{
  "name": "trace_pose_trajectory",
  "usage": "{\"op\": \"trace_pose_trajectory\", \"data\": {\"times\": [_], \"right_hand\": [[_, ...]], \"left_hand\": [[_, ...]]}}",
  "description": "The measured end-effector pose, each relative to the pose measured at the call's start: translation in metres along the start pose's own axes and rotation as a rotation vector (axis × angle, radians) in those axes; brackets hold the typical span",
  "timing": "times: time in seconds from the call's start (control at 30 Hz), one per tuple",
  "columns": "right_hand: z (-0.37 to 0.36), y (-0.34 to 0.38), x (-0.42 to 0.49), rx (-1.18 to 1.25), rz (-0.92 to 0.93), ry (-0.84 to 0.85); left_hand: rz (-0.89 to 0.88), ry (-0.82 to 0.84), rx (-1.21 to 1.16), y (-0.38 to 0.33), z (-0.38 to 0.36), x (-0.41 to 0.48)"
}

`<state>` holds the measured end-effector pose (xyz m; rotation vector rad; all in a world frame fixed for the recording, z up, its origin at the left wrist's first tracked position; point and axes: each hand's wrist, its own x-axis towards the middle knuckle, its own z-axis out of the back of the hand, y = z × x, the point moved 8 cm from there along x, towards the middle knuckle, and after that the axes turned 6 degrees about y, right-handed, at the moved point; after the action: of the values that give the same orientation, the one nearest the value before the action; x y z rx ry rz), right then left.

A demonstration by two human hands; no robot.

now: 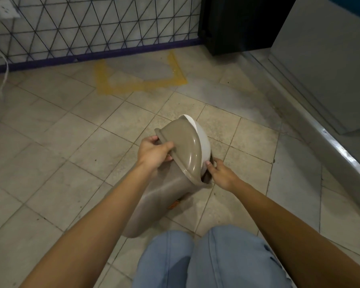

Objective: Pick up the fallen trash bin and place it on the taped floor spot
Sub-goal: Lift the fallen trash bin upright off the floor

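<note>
trash bin [154, 202] lies tilted before taped floor spot [141, 80].

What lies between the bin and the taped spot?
Only bare floor tiles lie between the bin and the taped spot, per the head view.

The trash bin [154, 202] is a taupe plastic one with a domed lid frame of the same colour and a white swing flap [202, 142]. It is tilted, its base towards the person and its lid end raised away, over the tiled floor. Its lid rim is clasped by the left hand [154, 154], while its far side is touched by the fingertips of the right hand [220, 173]. The taped floor spot [141, 80], marked in yellow tape in a three-sided outline, is seen well beyond both hands, by the wall.
</note>
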<state>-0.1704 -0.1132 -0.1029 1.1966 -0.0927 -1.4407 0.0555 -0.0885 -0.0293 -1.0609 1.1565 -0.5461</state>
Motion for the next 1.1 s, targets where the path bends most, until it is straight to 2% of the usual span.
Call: {"op": "trace_pose_trajectory", "data": {"times": [0.17,0.37,0.63,0.9,1.1], "right_hand": [[-0.006,-0.016,-0.002,0.153,-0.159,0.066],[-0.014,-0.013,-0.004,0.340,-0.144,0.137],[-0.016,0.002,-0.015,0.339,-0.159,0.300],[-0.003,0.027,-0.025,0.284,-0.107,0.312],[0.007,0.040,-0.031,0.254,-0.103,0.285]], "left_hand": [[0.030,0.028,-0.086,-0.005,0.009,-0.002],[0.016,0.044,-0.058,-0.009,0.024,0.001],[-0.023,0.059,0.006,-0.019,0.040,-0.007],[-0.057,0.085,-0.127,-0.023,0.061,-0.007],[-0.082,0.114,-0.088,-0.018,0.070,-0.004]]}}
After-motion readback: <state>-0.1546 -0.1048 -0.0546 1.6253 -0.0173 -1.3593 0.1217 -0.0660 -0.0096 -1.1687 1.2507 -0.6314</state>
